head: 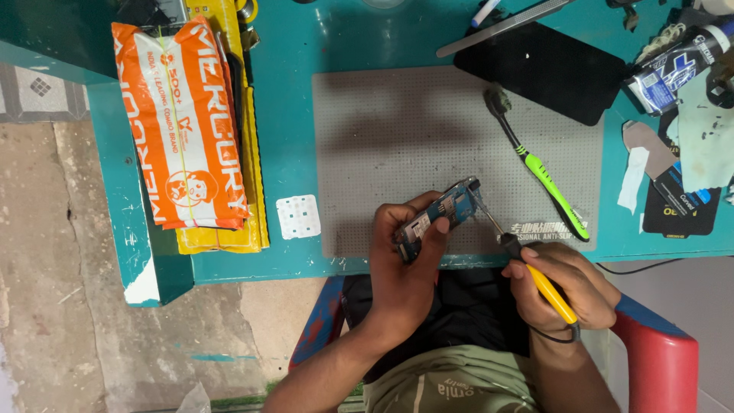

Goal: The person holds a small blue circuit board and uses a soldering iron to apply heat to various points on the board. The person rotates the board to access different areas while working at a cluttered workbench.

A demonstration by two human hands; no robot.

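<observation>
My left hand grips a small blue circuit board over the front edge of the grey perforated mat. In my right hand is a yellow-handled tool with a thin metal tip. Its tip touches the right end of the board. Both hands hover just above the turquoise table's front edge.
A green-handled toothbrush lies on the mat's right side. Orange and yellow packets are stacked at the left. A black pad, a tube and scraps crowd the right. A white dotted square lies near the mat. A red chair arm is at my right.
</observation>
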